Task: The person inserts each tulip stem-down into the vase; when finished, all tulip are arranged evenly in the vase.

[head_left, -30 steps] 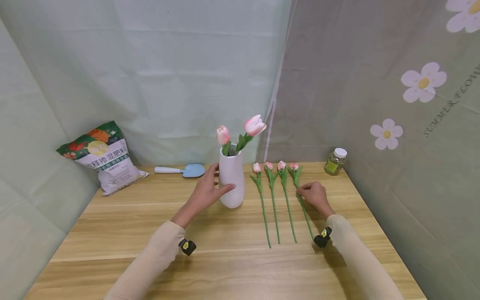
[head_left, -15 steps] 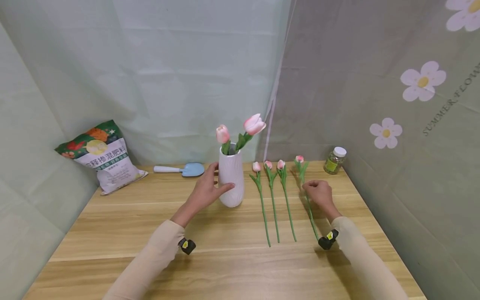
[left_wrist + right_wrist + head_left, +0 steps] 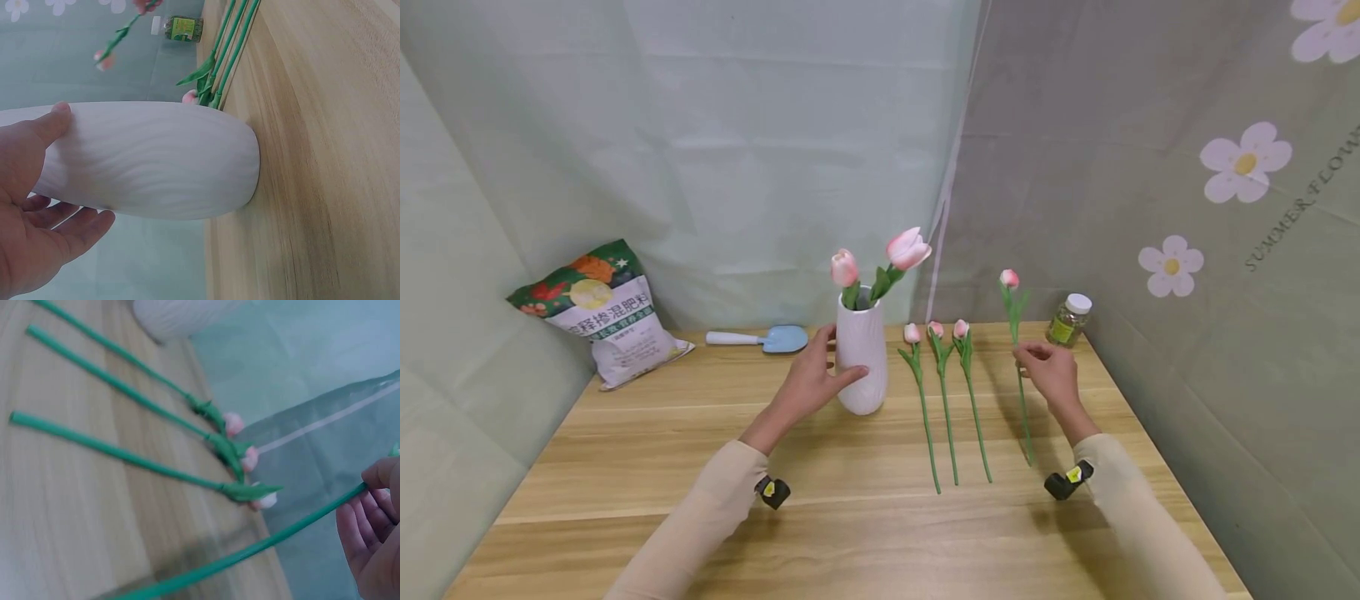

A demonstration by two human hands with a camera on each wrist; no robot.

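Observation:
In the head view, a ribbed white vase [image 3: 862, 358] stands upright, holding two pink tulips [image 3: 908, 249]. My left hand [image 3: 811, 377] grips its side, thumb in front and fingers round the far side; the left wrist view shows this hand [image 3: 44, 219] against the vase [image 3: 150, 159]. To the right, my right hand [image 3: 1052, 377] pinches the green stem of a pink tulip [image 3: 1015, 317] between thumb and fingers. That tulip is raised, bloom upward. Between vase and right hand, three more tulips [image 3: 947, 400] lie side by side on the wooden table [image 3: 865, 533].
A fertilizer bag [image 3: 617, 321] leans at the back left. Beside it lies a blue hand trowel [image 3: 784, 339] with a white handle. A small jar [image 3: 1069, 321] with a white lid stands at the back right, close behind my right hand. Cloth walls border the table.
My right hand has lifted the rightmost tulip off the table, moving slightly right and tilting the bloom upward. The left hand stays on the vase, which has not moved.

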